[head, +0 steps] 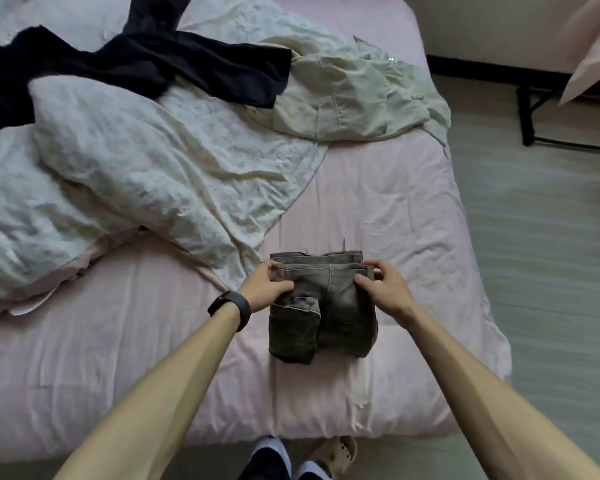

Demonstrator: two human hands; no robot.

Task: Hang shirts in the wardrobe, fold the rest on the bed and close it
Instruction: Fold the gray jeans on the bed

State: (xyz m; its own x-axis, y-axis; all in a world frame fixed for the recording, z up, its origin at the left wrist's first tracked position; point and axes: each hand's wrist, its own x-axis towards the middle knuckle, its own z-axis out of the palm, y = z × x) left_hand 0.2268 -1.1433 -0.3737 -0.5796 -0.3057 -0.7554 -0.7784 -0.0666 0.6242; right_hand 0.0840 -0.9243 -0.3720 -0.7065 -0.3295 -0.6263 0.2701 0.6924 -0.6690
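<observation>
A: where are the grey jeans [323, 306]?
B: folded, lower centre of the frame on the pink bed [395, 209]. left hand [267, 284] and right hand [383, 289] each have a grip pinched on a waistband end. black garment [136, 67], pale shirt [354, 98] up top.

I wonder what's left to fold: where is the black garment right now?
The black garment lies at the upper left of the head view, draped over the white quilt on the bed, its right end touching the pale green shirt.

Pale plank floor [541, 244], cream wall [482, 22]
</observation>
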